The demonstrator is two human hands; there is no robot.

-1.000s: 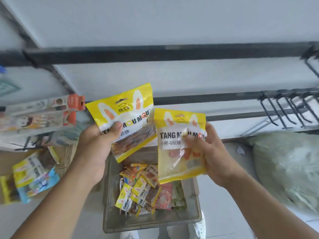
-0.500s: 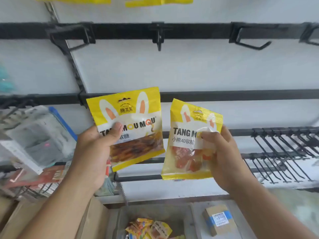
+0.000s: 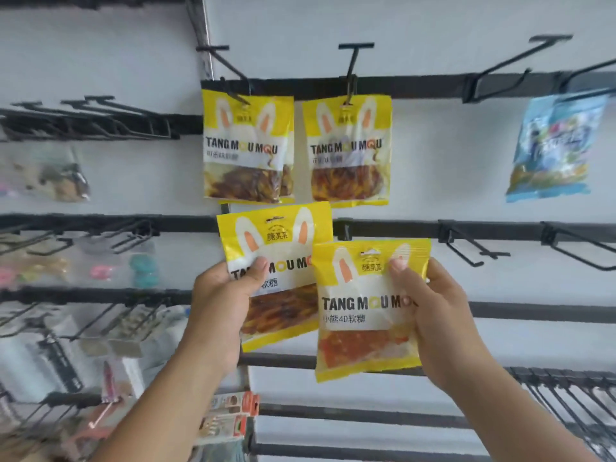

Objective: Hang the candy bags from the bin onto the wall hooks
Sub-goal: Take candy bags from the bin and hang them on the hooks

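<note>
- left hand (image 3: 220, 305) clenched on a yellow bag of dark candy (image 3: 276, 275); thumb across the front, fingers hidden behind the pack.
- right hand (image 3: 433, 315) clenched on a yellow bag of orange gummies (image 3: 366, 308); thumb pressed near the top right corner, just beside the hang hole.
- both bags held upright, fronts facing out, in front of the wall rails; gummy bag overlaps the lower right of the dark-candy bag.
- bin out of view.
- already hung above: two matching dark-candy bags, left hung bag (image 3: 248, 145) and right hung bag (image 3: 348, 148), each on its own hook off the top rail (image 3: 426, 86).
- blue bag (image 3: 553, 145) hanging far right on the same rail.
- free hooks to the right on the middle rail: nearest free hook (image 3: 466, 243), well apart from the right hand; another one (image 3: 580, 245) further right.
- judgement: step in hand is choosing hooks and bringing the hang holes up to them; neither bag threaded yet.
- advice: sort by flavour, so dark-candy bag onto one of the two hooks with its own kind, gummies onto a free hook.
- advice: do one bag at a time; shift grip low enough to leave the hole clear, right thumb especially.
- advice: line the hole with the hook tip, push straight along the prong to the rail, release only once the pack hangs free.
- risk: thin top seam may tear if pulled at an angle; hung bags may be knocked off when reaching between them.
</note>
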